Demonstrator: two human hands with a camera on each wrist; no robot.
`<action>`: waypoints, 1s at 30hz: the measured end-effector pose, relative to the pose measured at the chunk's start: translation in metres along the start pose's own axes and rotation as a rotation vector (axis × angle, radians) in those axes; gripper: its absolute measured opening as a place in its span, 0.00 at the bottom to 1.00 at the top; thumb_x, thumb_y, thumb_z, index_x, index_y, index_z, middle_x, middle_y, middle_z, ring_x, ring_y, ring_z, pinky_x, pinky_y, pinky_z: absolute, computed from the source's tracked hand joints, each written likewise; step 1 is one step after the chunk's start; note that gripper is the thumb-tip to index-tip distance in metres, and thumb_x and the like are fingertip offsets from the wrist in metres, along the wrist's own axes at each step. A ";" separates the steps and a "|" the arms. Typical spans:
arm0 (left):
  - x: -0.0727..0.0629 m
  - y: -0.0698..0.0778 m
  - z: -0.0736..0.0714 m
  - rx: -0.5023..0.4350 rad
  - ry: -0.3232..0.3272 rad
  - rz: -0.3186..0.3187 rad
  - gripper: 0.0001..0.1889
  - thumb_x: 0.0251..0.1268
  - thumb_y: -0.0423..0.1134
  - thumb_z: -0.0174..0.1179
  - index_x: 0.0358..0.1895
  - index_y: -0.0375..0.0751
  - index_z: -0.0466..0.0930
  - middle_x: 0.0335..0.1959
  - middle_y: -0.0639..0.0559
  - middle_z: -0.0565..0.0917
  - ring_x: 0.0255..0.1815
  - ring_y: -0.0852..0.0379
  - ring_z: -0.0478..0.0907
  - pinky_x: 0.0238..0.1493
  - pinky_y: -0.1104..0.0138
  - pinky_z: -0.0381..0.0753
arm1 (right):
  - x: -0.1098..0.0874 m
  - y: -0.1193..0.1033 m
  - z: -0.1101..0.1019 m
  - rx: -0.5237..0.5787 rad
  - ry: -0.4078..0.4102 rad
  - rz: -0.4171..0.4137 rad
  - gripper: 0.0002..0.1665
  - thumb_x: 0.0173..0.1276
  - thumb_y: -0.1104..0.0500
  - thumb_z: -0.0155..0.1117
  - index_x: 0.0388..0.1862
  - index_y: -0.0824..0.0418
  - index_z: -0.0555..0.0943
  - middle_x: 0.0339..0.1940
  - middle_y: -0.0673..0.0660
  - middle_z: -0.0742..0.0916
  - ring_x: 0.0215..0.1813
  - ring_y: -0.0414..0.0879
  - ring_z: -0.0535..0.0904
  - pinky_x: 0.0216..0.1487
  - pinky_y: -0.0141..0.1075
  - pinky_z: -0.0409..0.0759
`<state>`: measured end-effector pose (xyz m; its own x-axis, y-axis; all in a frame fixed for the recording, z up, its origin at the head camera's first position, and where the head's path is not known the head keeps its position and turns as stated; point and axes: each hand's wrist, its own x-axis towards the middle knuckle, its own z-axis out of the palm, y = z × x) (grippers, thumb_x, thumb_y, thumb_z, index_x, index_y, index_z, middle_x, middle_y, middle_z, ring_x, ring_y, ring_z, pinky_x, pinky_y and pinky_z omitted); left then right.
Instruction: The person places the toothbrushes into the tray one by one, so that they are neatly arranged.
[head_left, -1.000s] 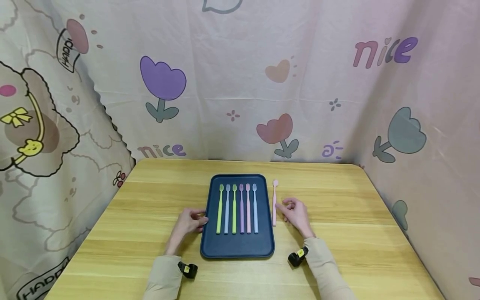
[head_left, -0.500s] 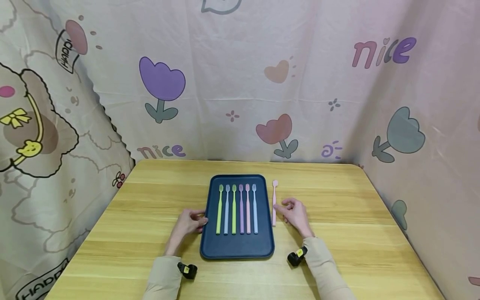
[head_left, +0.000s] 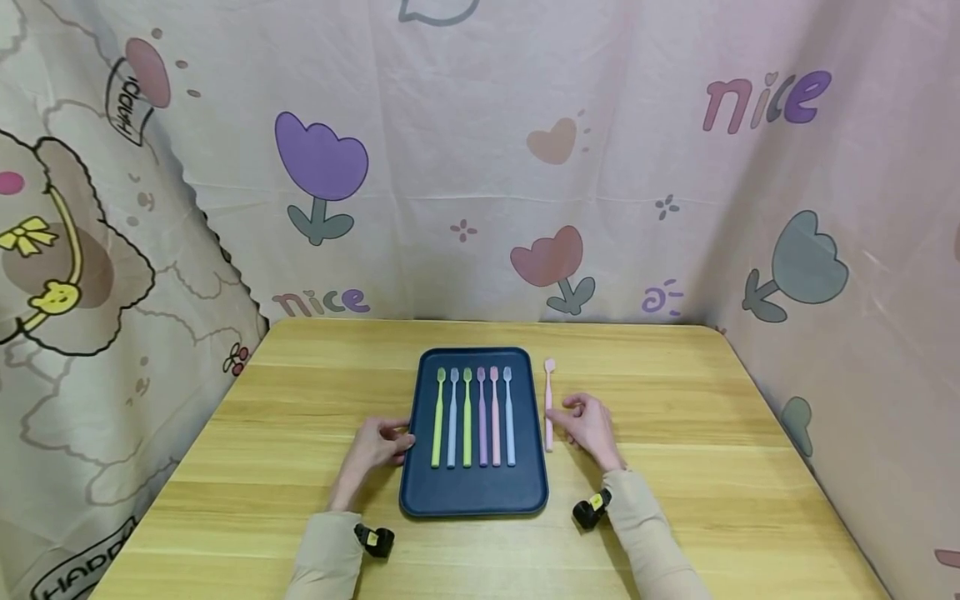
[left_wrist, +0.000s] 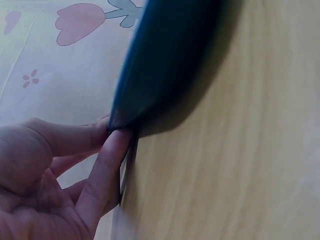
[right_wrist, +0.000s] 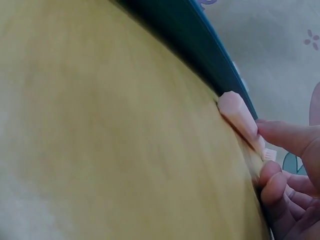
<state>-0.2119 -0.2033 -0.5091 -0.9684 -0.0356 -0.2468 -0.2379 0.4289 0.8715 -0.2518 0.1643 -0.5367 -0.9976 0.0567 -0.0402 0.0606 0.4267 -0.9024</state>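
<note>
In the head view my left hand (head_left: pixel 378 443) grips the left rim of a dark blue tray (head_left: pixel 480 500). Its thumb lies at the rim, also seen in the left wrist view. Several toothbrushes stand in a row on the tray, heads away from me: green (head_left: pixel 438 421), blue, green, purple (head_left: pixel 482 421), pink (head_left: pixel 495 421) and pale blue (head_left: pixel 510 421). To the right of the tray, my right hand (head_left: pixel 591 425) pinches another pink toothbrush (right_wrist: pixel 237 112) by its handle. That toothbrush lies on the table, close to the tray's edge, bristle end farthest away.
A light wooden table (head_left: pixel 300 375) carries everything. Behind it and at both sides hangs a printed curtain (head_left: pixel 465 167). Small black cameras (head_left: pixel 374 541) sit at both wrists over beige sleeves (head_left: pixel 326 558).
Apart from a slight shift of the head camera's view, nothing has visibly moved; both hands keep their places at the tray and the toothbrush.
</note>
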 end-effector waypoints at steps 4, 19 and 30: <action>0.000 0.000 -0.001 0.004 0.001 0.000 0.21 0.64 0.26 0.65 0.60 0.25 0.79 0.35 0.38 0.86 0.24 0.61 0.81 0.28 0.68 0.88 | -0.001 -0.001 -0.001 0.033 -0.013 0.000 0.22 0.60 0.57 0.76 0.47 0.69 0.81 0.21 0.53 0.82 0.13 0.39 0.74 0.14 0.30 0.76; 0.001 0.000 -0.001 -0.009 -0.010 0.008 0.21 0.64 0.26 0.65 0.60 0.24 0.78 0.34 0.39 0.86 0.24 0.61 0.80 0.27 0.69 0.88 | -0.015 0.002 -0.009 0.155 -0.137 0.045 0.20 0.66 0.66 0.70 0.51 0.78 0.77 0.22 0.60 0.86 0.15 0.40 0.79 0.18 0.33 0.83; 0.000 0.000 -0.001 0.020 -0.005 0.011 0.21 0.64 0.27 0.65 0.60 0.25 0.79 0.34 0.38 0.86 0.23 0.61 0.81 0.27 0.68 0.88 | -0.019 0.002 -0.011 0.154 -0.184 0.045 0.23 0.67 0.65 0.68 0.55 0.79 0.76 0.25 0.60 0.87 0.16 0.40 0.79 0.18 0.32 0.82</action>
<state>-0.2122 -0.2037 -0.5086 -0.9704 -0.0261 -0.2400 -0.2261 0.4469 0.8655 -0.2326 0.1743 -0.5331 -0.9842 -0.0988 -0.1469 0.1136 0.2837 -0.9522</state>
